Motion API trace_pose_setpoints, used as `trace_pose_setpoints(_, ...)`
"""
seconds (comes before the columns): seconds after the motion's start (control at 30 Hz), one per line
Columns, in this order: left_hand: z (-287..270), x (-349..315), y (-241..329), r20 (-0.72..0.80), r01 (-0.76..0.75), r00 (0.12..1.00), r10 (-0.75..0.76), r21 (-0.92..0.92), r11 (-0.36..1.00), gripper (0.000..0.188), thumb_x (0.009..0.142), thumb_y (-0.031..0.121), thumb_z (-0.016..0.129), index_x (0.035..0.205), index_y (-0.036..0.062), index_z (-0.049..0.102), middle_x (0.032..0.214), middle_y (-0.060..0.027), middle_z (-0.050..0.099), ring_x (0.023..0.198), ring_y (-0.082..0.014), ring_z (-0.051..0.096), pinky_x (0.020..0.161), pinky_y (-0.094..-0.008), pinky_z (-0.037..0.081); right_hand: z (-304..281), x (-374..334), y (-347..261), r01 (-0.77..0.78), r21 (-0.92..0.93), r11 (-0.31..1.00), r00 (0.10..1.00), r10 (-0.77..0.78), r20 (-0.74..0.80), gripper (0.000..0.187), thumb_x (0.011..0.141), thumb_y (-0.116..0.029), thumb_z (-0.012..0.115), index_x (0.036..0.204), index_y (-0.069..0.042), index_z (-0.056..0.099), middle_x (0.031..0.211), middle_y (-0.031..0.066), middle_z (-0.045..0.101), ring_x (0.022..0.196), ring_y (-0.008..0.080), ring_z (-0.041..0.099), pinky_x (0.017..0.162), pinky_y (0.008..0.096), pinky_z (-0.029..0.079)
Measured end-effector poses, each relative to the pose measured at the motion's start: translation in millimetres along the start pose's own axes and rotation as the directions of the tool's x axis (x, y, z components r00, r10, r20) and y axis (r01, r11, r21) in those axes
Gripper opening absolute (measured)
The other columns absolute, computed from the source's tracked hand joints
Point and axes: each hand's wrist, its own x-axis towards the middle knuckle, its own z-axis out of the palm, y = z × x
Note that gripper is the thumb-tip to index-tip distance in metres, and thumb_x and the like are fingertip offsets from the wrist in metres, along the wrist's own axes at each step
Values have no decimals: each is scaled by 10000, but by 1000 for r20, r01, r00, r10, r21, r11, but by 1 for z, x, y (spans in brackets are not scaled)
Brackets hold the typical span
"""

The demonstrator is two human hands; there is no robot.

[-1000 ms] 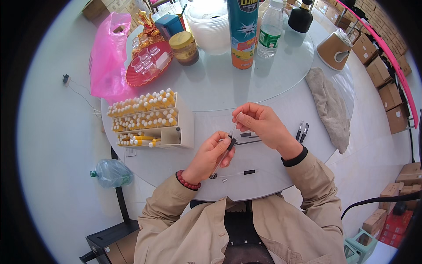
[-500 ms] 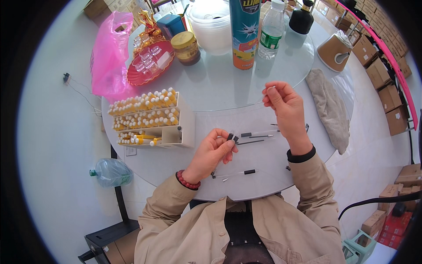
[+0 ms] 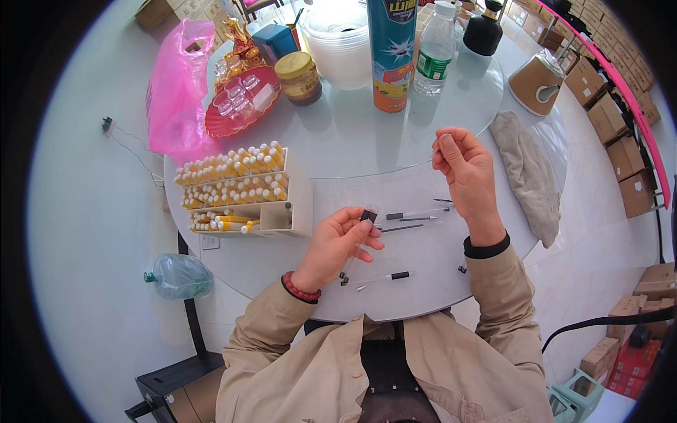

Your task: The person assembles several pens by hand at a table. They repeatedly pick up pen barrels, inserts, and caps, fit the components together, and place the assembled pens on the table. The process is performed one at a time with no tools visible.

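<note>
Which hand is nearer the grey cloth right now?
Right. The right hand is raised close by, left of the grey cloth; the left hand is much farther left, nearer the person's body.

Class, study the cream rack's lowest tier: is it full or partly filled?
Partly filled: in the rack, the lowest tier's white-tipped yellow sticks lie toward the left, with mostly bare space at the right.

One fisheye view from the person's head (dark at the corners), downward onto the near table.
</note>
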Motion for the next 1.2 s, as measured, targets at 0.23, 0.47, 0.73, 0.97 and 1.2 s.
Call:
trace_pose_setpoints(0.23, -5, 2, -1, 56, 49, 997, -43, -112, 993, 269, 1044, 220, 466, 1197, 17, 553, 966, -73, 647, 803, -133, 648, 591, -257, 534, 8, -8, -9, -273, -243, 931, 913, 330, 240, 154, 950, -114, 604, 1045, -1, 648, 802, -12, 591, 680, 55, 541, 626, 198, 442)
trace_pose_setpoints(0.47, -6, 1, -1, 133, 37, 991, -14, -171, 985, 223, 1041, 205, 474, 1163, 31, 539, 974, -71, 645, 801, -139, 645, 611, -271, 528, 27, -19, 4, -330, -428, 841, 779, 499, 380, 205, 923, -154, 640, 1016, 25, 678, 770, 4, 637, 655, 60, 560, 567, 221, 459)
trace_pose_setpoints(0.73, 4, -9, 8, 37, -118, 992, 117, 32, 992, 184, 1022, 137, 502, 1158, 13, 512, 1019, -90, 654, 871, -151, 662, 632, -265, 531, 35, -24, 3, -337, -431, 837, 772, 507, 382, 197, 938, -180, 630, 987, 6, 673, 761, -9, 611, 644, 53, 535, 578, 212, 442)
trace_pose_setpoints(0.97, 16, -73, 36, -161, -30, 547, 821, 977, 212, 189, 921, 116, 664, 1046, 14, 566, 925, -77, 627, 725, -168, 631, 597, -282, 497, 26, -20, -1, -401, -206, 893, 801, 451, 394, 155, 943, -158, 623, 984, -16, 667, 794, -21, 581, 617, 32, 490, 581, 195, 427)
trace_pose_setpoints(1.2, -2, -40, 52, -72, 184, 487, 871, 983, -21, 274, 837, 166, 772, 1000, 26, 602, 800, -69, 592, 647, -142, 554, 572, -284, 448, 31, -23, 2, -408, -233, 883, 779, 470, 415, 152, 945, -158, 622, 989, -19, 663, 761, -29, 564, 617, 34, 486, 573, 191, 415)
